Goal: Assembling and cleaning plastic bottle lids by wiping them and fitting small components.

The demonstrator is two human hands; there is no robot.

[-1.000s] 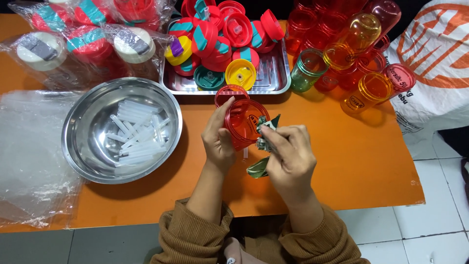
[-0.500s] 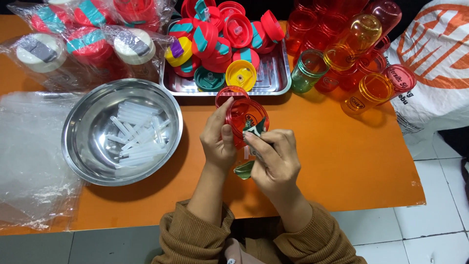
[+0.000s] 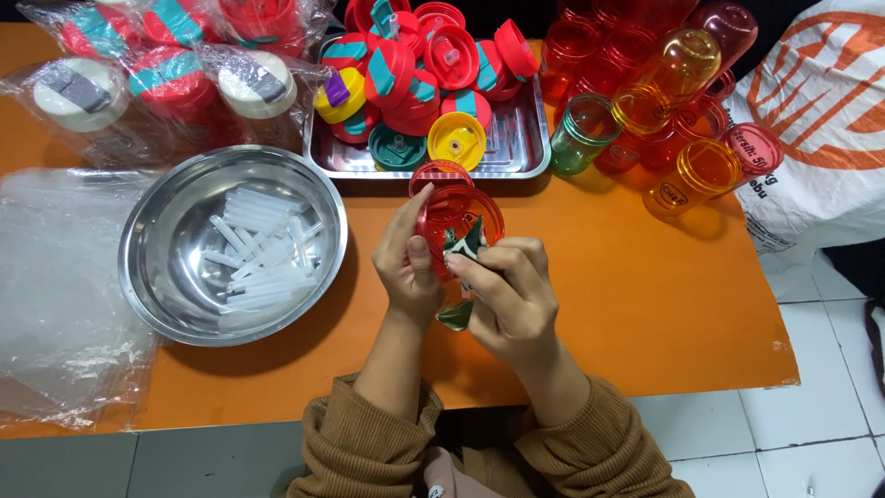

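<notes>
My left hand (image 3: 407, 268) grips a clear red plastic cup (image 3: 454, 219) by its left rim, its mouth turned toward me, above the orange table (image 3: 645, 304). My right hand (image 3: 510, 300) pinches a dark green folded piece (image 3: 464, 247) at the cup's mouth. A green end (image 3: 455, 315) of it hangs below between my hands. A second red ring-shaped part (image 3: 441, 172) shows just behind the cup.
A steel bowl (image 3: 157, 221) with several white straws (image 3: 263, 249) sits left. A steel tray (image 3: 516, 157) of red, teal and yellow lids stands behind. Red, orange and green cups (image 3: 682, 138) crowd the back right. Bagged cups (image 3: 138, 83) and clear plastic bags (image 3: 55, 295) lie left; a white sack (image 3: 820, 120) right.
My right hand has moved left and up, bringing the green piece from beside the cup into its mouth. The left hand and cup stayed nearly still.
</notes>
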